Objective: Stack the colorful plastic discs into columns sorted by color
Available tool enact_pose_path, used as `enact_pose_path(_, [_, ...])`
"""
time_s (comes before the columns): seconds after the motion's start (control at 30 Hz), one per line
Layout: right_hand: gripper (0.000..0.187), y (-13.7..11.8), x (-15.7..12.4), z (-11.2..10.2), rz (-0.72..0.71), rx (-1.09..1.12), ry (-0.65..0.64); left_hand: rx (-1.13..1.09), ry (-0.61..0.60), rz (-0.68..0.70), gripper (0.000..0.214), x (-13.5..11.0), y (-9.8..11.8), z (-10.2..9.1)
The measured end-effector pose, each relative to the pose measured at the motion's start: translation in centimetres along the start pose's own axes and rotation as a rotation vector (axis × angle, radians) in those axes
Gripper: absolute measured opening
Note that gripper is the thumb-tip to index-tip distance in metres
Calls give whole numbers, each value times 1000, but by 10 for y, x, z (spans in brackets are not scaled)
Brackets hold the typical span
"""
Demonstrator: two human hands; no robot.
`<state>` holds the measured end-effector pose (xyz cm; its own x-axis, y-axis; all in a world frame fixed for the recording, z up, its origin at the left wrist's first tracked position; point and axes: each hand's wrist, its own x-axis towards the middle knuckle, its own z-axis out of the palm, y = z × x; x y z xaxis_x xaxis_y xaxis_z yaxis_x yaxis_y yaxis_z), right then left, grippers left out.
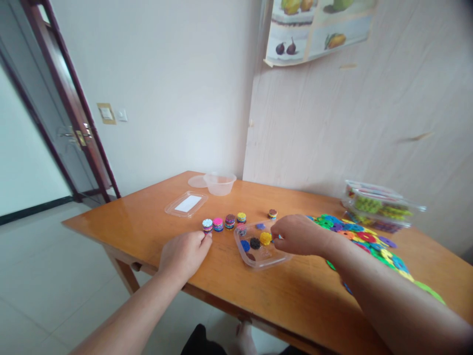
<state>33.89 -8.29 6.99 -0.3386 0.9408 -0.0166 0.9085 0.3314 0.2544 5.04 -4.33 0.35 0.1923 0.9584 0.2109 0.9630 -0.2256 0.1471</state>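
My left hand is closed on the table, thumb and fingertips at the foot of a white-topped stack of small notched plastic discs. Whatever lies inside its grip is hidden. Beside that stack stand a pink-topped stack, a brown-topped stack and a yellow-topped stack. My right hand reaches over the right side of a clear shallow box, fingers pinched together; a bit of blue shows at its fingertips. Loose in the box are a yellow disc, a black disc and several others.
A further brown-topped stack stands behind the box. Larger colourful discs are spread under and beyond my right forearm. Lidded clear boxes stand by the wall. A flat clear lid and a round tub lie back left.
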Motion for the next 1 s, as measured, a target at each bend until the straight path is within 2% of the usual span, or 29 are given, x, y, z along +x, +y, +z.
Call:
enact_pose_path(0.13, [29,0,2,2,-3,43,37,1,7,9,58,-1,0,0])
enact_pose_path(0.33, [22,6,4,-7,94,154,92,-5,-2,-4,57,-1,1,-1])
enact_pose_path(0.43, [22,10,16,-17,123,209,177,-1,4,3,57,-1,2,-2])
enact_pose_path(0.53, [25,11,41,-23,80,261,229,-7,10,12,58,-2,2,-3])
enact_pose_path(0.6, [29,10,62,-24,33,283,191,-12,4,11,57,-2,2,-4])
enact_pose_path(0.77, [40,6,111,-16,-7,283,4,-17,-3,-6,57,-2,2,-2])
enact_pose_path(0.87, [42,5,128,-9,-18,271,-37,-25,-5,-6,58,-1,1,-1])
enact_pose_path(1.0, [43,3,136,-4,-30,257,-68,-50,1,7,58,-2,1,0])
